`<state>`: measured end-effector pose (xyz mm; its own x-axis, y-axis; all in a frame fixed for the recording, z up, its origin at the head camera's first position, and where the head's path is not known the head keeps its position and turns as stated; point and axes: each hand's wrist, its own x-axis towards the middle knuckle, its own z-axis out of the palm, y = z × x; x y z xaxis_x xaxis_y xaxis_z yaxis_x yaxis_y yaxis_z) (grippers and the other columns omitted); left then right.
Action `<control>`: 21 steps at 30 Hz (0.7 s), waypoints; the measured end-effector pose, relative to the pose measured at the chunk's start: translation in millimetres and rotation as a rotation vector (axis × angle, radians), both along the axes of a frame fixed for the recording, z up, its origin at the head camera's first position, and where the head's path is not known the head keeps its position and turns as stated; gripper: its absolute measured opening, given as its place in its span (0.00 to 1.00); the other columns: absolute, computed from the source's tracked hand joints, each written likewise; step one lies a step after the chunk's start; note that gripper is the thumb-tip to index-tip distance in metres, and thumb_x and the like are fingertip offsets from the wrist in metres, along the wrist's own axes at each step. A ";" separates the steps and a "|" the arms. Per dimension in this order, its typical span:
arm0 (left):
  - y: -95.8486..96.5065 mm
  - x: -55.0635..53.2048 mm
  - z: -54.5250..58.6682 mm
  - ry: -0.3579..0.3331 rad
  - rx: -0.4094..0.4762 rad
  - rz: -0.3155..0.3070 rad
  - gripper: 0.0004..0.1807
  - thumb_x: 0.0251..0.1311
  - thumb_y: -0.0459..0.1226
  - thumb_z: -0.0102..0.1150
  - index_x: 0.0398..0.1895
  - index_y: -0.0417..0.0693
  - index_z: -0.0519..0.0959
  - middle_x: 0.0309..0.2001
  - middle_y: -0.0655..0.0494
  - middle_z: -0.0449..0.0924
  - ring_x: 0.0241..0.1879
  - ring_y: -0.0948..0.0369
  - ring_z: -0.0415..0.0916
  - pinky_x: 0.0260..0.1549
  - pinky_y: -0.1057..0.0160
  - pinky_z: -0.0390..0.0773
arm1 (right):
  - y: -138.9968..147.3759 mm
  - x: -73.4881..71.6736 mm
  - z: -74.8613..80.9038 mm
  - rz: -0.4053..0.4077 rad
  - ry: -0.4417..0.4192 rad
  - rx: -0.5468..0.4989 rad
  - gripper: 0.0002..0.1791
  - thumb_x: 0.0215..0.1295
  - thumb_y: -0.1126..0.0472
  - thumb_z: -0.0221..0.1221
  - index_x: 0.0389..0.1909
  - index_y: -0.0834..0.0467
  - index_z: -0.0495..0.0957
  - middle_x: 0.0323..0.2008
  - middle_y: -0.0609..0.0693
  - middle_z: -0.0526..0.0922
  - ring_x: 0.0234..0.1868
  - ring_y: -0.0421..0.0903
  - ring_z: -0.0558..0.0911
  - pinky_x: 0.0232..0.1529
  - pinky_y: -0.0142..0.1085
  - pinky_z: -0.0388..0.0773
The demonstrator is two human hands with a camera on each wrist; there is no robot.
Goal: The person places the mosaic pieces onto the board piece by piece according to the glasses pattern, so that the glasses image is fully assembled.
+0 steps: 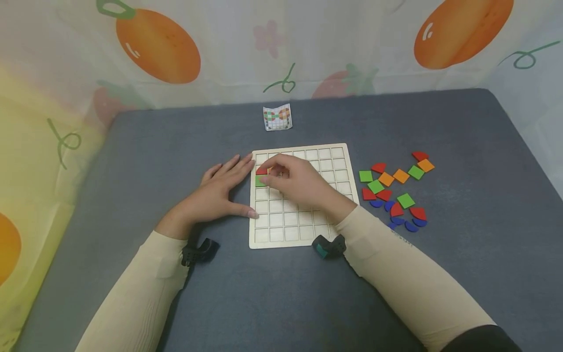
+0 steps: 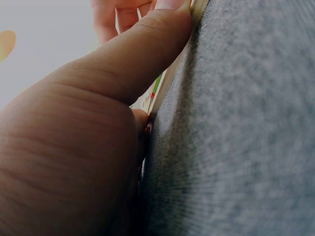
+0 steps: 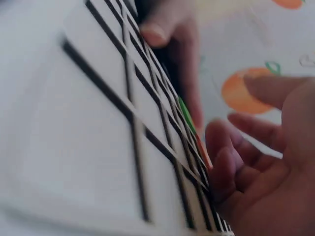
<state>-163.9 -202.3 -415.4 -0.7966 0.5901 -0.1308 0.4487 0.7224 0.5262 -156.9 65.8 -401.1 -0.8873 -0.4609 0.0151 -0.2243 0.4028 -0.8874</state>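
Note:
A pale wooden grid board (image 1: 276, 234) lies on the table. On its left edge rest the spread fingertips and thumb of my left hand (image 1: 211, 198); the left wrist view shows that thumb (image 2: 152, 44) close up against the board's edge. Above the upper left cells is my right hand (image 1: 301, 181), fingers bent, thumb and index finger apart near a red piece (image 1: 261, 171) and a green square (image 1: 260, 181). A sliver of orange shows beneath those fingers. In the right wrist view the right hand's bent fingers (image 3: 224, 167) meet the board; no piece is visible between thumb and fingers.
Right of the board lie loose red pieces (image 1: 418, 213), green squares (image 1: 405, 200), orange squares (image 1: 401, 176) and blue half-rounds (image 1: 411, 226). A small pattern card (image 1: 278, 117) lies behind the board. A fruit-print curtain (image 1: 228, 44) hangs beyond the table.

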 end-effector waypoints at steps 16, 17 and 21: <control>2.5 -0.6 1.5 -0.006 -0.037 0.018 0.71 0.53 0.66 0.81 0.91 0.57 0.47 0.89 0.65 0.38 0.86 0.56 0.28 0.77 0.37 0.31 | 42.9 -15.9 20.8 0.117 -0.200 -0.277 0.29 0.89 0.45 0.47 0.75 0.61 0.74 0.56 0.60 0.83 0.51 0.57 0.85 0.56 0.55 0.81; 2.4 -0.7 1.3 -0.007 -0.040 0.019 0.71 0.53 0.66 0.81 0.91 0.57 0.47 0.89 0.65 0.38 0.86 0.56 0.28 0.77 0.37 0.31 | 46.0 -17.0 21.7 0.120 -0.205 -0.284 0.30 0.89 0.44 0.46 0.75 0.61 0.74 0.56 0.60 0.83 0.52 0.59 0.85 0.56 0.56 0.80; 2.4 -0.7 0.4 -0.014 -0.044 0.030 0.71 0.53 0.66 0.81 0.92 0.58 0.47 0.89 0.65 0.37 0.86 0.56 0.28 0.77 0.38 0.31 | 59.9 -21.8 24.5 0.128 -0.204 -0.312 0.32 0.88 0.42 0.46 0.76 0.61 0.74 0.58 0.61 0.82 0.55 0.61 0.83 0.58 0.56 0.79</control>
